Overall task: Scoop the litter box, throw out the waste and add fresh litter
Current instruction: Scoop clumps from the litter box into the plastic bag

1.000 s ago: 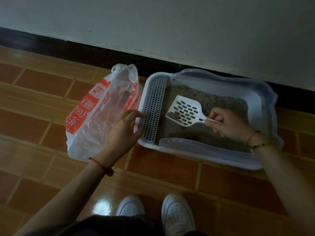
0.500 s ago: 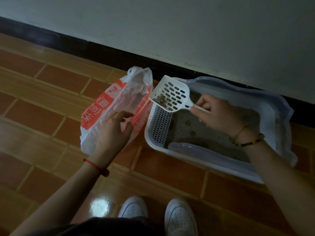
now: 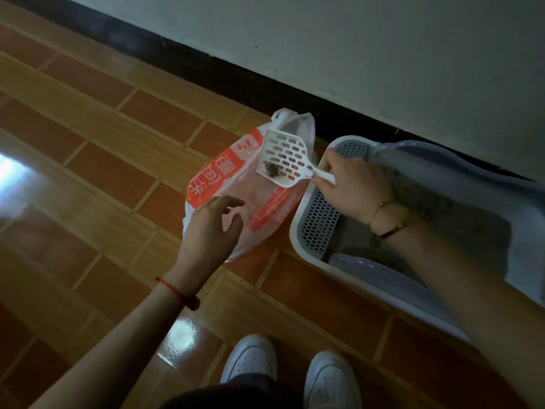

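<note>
The white slotted scoop hangs over the white and orange plastic bag, with a dark clump of waste lying in it. My right hand grips the scoop's handle above the left end of the litter box. Grey litter fills the box, beside its perforated white grate. My left hand hovers over the near side of the bag, fingers loosely spread, holding nothing.
The box stands on the tiled floor against a dark skirting board and a pale wall. My two white shoes are at the bottom, close to the box's near rim.
My right hand lifted the loaded scoop out of the box and carried it left over the bag. My left hand left the box rim and moved to the bag.
</note>
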Available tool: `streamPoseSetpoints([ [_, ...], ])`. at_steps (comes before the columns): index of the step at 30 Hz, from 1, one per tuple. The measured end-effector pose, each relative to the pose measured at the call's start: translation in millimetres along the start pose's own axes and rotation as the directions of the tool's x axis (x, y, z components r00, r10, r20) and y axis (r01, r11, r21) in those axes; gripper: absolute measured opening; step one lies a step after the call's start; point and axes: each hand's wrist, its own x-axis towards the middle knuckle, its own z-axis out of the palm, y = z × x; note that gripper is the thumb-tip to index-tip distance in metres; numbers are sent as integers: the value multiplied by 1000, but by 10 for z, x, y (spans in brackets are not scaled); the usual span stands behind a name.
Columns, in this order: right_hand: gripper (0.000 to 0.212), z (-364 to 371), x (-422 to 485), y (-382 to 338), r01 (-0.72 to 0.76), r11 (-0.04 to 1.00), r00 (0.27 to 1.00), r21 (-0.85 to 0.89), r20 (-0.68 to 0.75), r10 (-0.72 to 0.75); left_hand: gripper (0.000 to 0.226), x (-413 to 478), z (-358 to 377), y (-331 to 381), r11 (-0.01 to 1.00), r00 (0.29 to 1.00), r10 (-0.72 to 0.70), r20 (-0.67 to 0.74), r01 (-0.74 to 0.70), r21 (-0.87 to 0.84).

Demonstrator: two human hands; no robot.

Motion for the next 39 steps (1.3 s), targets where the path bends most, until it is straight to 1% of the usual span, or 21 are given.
streamPoseSetpoints([
  [2,33,36,34,-60,78,991,997,-106,-12,-80,26,-7,5,-27,1000,1000,-18,2,18,-5],
  [4,47,79,49,-95,159,958,985,-239,-28,-171,26,0,20,-45,999,999,-33,2,33,1],
  [6,52,110,53,-112,208,921,972,-330,-35,-232,26,8,37,-45,999,999,-39,12,39,-1],
  [9,47,121,41,-125,226,906,965,-357,-48,-260,26,17,59,-40,999,999,-39,18,39,1],
  [12,49,114,15,-107,205,929,968,-308,-77,-239,26,32,74,-31,999,999,-34,24,34,0],
  [14,45,95,-7,-80,161,957,979,-241,-84,-186,27,42,80,-25,1000,999,-23,31,23,3],
  [16,33,60,-37,-33,100,985,989,-143,-97,-115,27,51,86,-15,1000,999,-12,36,12,2],
  [18,20,21,-69,51,-20,1000,997,19,-76,21,26,63,98,6,1000,1000,1,27,-1,-12],
  [19,19,-5,-88,102,-109,986,993,127,-34,114,26,71,106,28,1000,1000,10,24,-10,-23],
  [20,21,-24,-118,163,-201,947,979,250,23,202,26,79,116,59,999,999,23,26,-22,-35],
  [22,24,-81,-202,294,-344,802,938,488,143,316,25,100,150,135,997,998,56,32,-54,-58],
  [23,25,-121,-256,354,-386,732,921,562,184,344,25,116,175,178,995,997,73,37,-70,-70],
  [24,25,-159,-314,416,-409,688,910,600,207,360,26,135,199,228,993,995,89,46,-85,-84],
  [25,26,-194,-376,477,-420,668,904,615,214,371,27,155,223,282,990,992,107,59,-101,-98],
  [27,27,-267,-508,603,-429,670,897,606,195,398,27,198,271,410,982,983,164,78,-156,-108],
  [29,26,-342,-654,761,-434,694,891,575,163,423,27,231,321,548,969,970,224,90,-212,-125],
  [31,24,-430,-816,944,-438,725,889,531,135,437,26,249,379,675,962,961,251,117,-234,-143],
  [35,26,-567,-1151,1319,-449,818,892,360,129,433,29,266,503,819,950,939,300,169,-277,-148],
  [39,25,-614,-1435,1615,-476,861,876,180,189,445,30,284,590,879,927,910,365,196,-338,-162],
])
